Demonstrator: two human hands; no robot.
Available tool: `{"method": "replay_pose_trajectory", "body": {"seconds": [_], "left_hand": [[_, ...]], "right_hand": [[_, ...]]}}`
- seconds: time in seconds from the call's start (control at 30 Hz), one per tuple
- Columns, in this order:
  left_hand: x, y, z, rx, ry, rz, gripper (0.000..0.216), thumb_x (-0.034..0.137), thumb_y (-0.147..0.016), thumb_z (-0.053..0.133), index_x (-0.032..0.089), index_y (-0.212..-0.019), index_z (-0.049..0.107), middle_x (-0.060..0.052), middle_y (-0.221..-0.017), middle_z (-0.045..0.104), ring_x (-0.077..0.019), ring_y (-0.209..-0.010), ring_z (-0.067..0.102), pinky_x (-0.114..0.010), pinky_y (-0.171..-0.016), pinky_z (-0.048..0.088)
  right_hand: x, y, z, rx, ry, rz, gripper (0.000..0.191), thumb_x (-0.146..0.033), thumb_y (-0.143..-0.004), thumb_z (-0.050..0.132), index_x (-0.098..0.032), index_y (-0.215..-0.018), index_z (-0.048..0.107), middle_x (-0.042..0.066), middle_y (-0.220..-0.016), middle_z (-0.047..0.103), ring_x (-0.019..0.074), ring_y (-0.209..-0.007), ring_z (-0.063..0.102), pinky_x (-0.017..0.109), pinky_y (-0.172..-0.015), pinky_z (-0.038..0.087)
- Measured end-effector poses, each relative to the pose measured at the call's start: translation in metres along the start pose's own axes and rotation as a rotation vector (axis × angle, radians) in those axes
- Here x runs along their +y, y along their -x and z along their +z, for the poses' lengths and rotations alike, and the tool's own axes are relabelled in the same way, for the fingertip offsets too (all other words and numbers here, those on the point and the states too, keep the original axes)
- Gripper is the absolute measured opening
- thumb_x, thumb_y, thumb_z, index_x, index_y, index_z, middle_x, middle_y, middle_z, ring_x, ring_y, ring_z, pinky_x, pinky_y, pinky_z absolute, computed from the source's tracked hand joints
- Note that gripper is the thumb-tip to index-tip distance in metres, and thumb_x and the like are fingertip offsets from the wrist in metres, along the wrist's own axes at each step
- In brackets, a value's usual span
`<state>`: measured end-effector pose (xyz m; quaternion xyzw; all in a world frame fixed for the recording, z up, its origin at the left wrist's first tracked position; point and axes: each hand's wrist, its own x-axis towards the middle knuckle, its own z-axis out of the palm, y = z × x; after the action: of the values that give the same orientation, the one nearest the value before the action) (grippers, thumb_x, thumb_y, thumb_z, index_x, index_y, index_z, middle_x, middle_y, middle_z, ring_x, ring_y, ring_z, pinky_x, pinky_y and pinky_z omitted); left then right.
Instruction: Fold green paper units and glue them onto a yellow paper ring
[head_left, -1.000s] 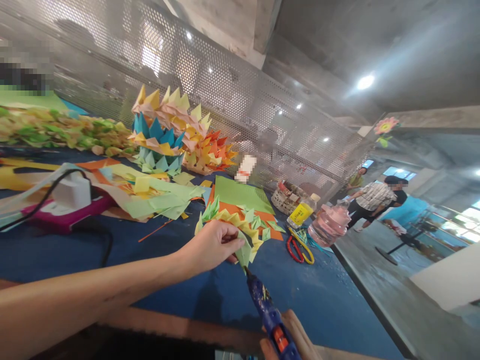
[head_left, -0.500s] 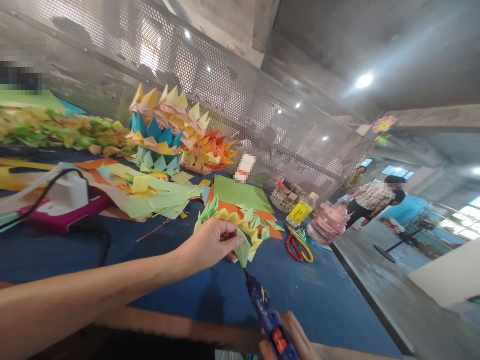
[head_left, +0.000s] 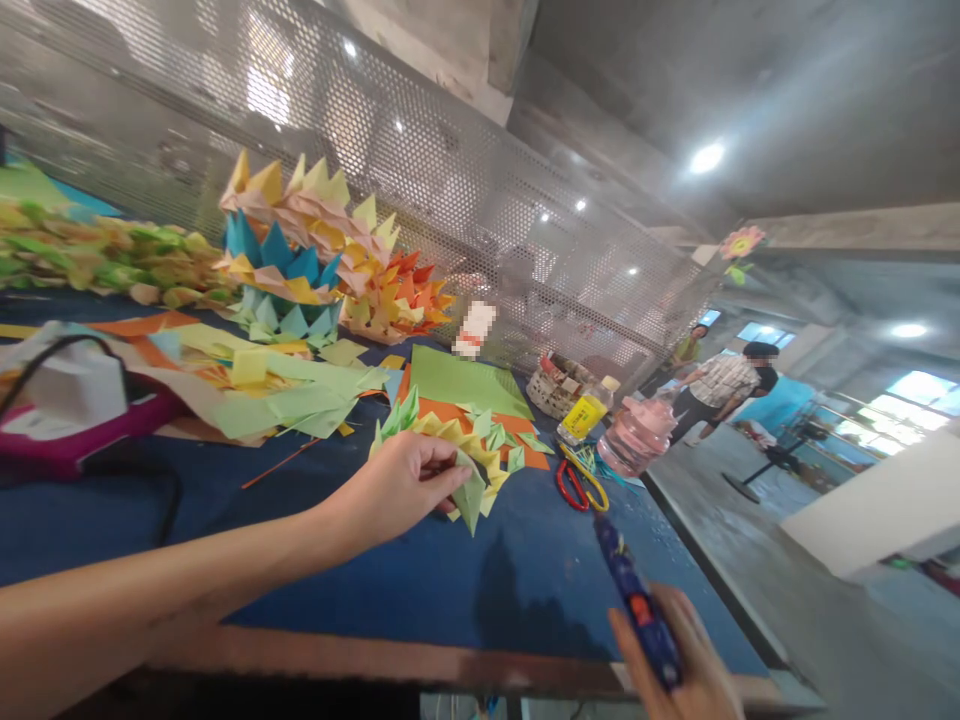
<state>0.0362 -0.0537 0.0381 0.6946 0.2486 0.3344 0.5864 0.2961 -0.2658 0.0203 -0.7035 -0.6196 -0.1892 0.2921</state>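
Observation:
My left hand (head_left: 409, 490) is closed, pinching a pale green folded paper piece (head_left: 471, 497) between thumb and fingers, its point hanging down. Just behind the hand lies a ring of yellow and green folded paper points (head_left: 448, 432), partly covered by my fingers. My right hand (head_left: 686, 650) is wrapped round a dark blue hot glue gun (head_left: 637, 600) at the lower right. The gun's nozzle points up and away, apart from the green piece. Several small green folded pieces (head_left: 495, 435) rest on orange paper behind the ring.
Red-and-yellow-handled scissors (head_left: 581, 485), a yellow-labelled bottle (head_left: 589, 412), a pink container (head_left: 636, 437) and a basket (head_left: 559, 385) stand to the right. Stacked paper crowns (head_left: 300, 250) are at the back. A magenta power strip (head_left: 82, 430) with cables sits left. Two people are in the background.
My right hand has drawn the glue gun away to the right, off the tip of the green paper. My left hand keeps its pinch. The camera view has shifted slightly.

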Motion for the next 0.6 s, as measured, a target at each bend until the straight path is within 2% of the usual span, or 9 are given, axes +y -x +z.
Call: {"method": "replay_pose_trajectory", "body": {"seconds": [0.13, 0.3, 0.43, 0.6], "left_hand": [[-0.001, 0.000, 0.001, -0.019, -0.012, -0.001, 0.030, 0.045, -0.076, 0.058, 0.015, -0.076, 0.065, -0.003, -0.075, 0.068, -0.0204, -0.075, 0.069, -0.030, -0.071, 0.059], [-0.001, 0.001, 0.002, -0.021, -0.059, 0.005, 0.035, 0.047, -0.077, 0.055, 0.014, -0.079, 0.066, -0.004, -0.077, 0.070, -0.0196, -0.076, 0.068, -0.029, -0.071, 0.059], [0.000, 0.003, 0.002, -0.028, -0.070, 0.010, 0.035, 0.047, -0.078, 0.055, 0.014, -0.082, 0.067, -0.004, -0.080, 0.071, -0.0194, -0.077, 0.069, -0.028, -0.073, 0.059], [0.001, 0.005, 0.002, -0.018, -0.063, 0.036, 0.033, 0.044, -0.080, 0.055, 0.014, -0.079, 0.066, -0.004, -0.081, 0.071, -0.0187, -0.077, 0.070, -0.027, -0.071, 0.060]], "right_hand": [[0.066, -0.026, -0.022, 0.007, 0.212, 0.342, 0.046, -0.061, -0.074, 0.056, -0.021, -0.096, 0.061, 0.007, -0.093, 0.065, 0.0242, -0.083, 0.068, 0.033, -0.073, 0.055], [0.125, -0.037, -0.025, -0.044, 0.263, 0.468, 0.053, -0.062, -0.063, 0.055, -0.017, -0.087, 0.066, 0.011, -0.084, 0.067, 0.0304, -0.078, 0.068, 0.042, -0.072, 0.053], [0.140, -0.033, -0.021, -0.112, 0.245, 0.492, 0.057, -0.065, -0.061, 0.055, -0.016, -0.085, 0.069, 0.014, -0.083, 0.070, 0.0326, -0.079, 0.068, 0.044, -0.074, 0.052], [0.141, -0.029, -0.019, -0.187, 0.201, 0.458, 0.054, -0.066, -0.064, 0.054, -0.018, -0.085, 0.071, 0.013, -0.086, 0.073, 0.0316, -0.082, 0.070, 0.041, -0.074, 0.054]]}}
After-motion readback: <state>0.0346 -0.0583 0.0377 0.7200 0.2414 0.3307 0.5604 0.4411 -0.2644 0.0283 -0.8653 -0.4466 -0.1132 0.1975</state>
